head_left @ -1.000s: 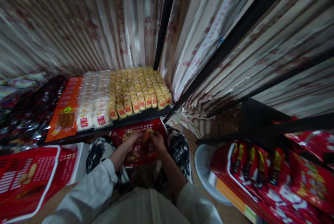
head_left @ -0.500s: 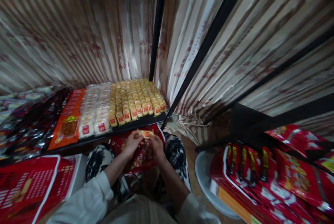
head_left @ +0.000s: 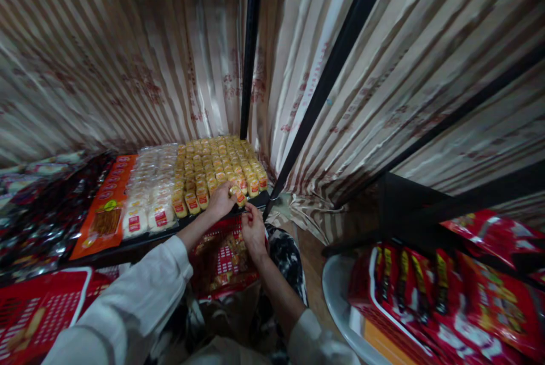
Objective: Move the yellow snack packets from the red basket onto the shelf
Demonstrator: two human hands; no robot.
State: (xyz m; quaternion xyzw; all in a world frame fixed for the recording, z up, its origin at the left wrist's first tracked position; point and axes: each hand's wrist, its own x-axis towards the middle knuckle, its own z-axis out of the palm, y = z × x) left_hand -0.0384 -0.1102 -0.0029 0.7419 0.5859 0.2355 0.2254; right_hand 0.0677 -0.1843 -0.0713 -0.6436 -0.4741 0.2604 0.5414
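Note:
My left hand (head_left: 222, 201) reaches over the front edge of the shelf, its fingers closed on a small yellow wrapped snack (head_left: 239, 197) with a red label. Just below, my right hand (head_left: 254, 230) pinches the lower edge of the same wrapper with its fingertips. The snack is tilted in front of several rows of matching yellow wrapped snacks (head_left: 213, 167) standing on the black shelf (head_left: 153, 236). Between my knees a red basket (head_left: 251, 281) contains more wrapped snacks (head_left: 221, 279), partly hidden by my forearms.
Left of the yellow rows lie white wrapped snacks (head_left: 149, 183), an orange packet (head_left: 106, 206) and dark shiny packets (head_left: 46, 217). Another red basket (head_left: 46, 302) is at lower left. At right, red snack bags (head_left: 481, 291) fill a basket near a grey stool (head_left: 334, 285). Black posts (head_left: 323, 92) cross the striped curtain (head_left: 179, 41).
Both hands have moved up from above the basket to the shelf's front edge, carrying the yellow wrapped snack to the front of the rows. The view has shifted slightly.

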